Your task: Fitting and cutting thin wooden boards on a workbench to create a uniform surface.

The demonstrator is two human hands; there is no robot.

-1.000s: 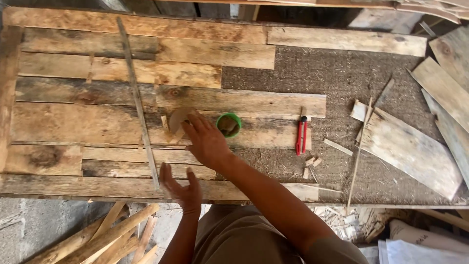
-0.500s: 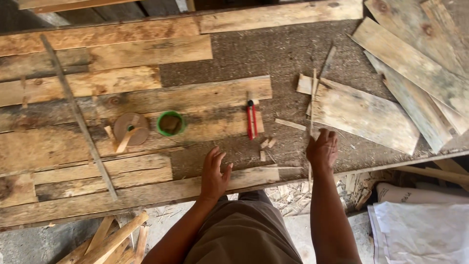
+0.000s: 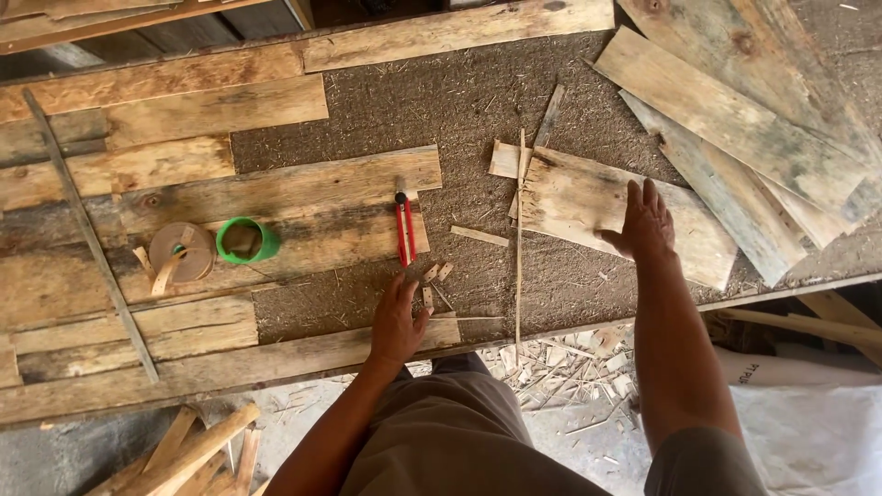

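Note:
My right hand (image 3: 643, 220) lies flat, fingers spread, on a pale wooden plank (image 3: 570, 197) that rests slanted on the rough brown work surface (image 3: 441, 106). My left hand (image 3: 397, 321) rests open on the plank (image 3: 230, 363) along the near edge, beside a few small wood offcuts (image 3: 434, 274). Red-handled pliers (image 3: 404, 230) lie just beyond my left hand. A thin wooden strip (image 3: 519, 239) stands between the two hands, running near to far.
A green tape roll (image 3: 244, 241) and a brown tape roll (image 3: 179, 253) sit on planks at left. A long thin metal rod (image 3: 87, 234) crosses the left planks. Several weathered boards (image 3: 763, 110) pile at far right. Wood scraps (image 3: 551, 367) litter the floor below.
The view has swung right. My right hand moved from the near edge up onto the pale plank. My left hand shifted right, closer to the pliers and offcuts.

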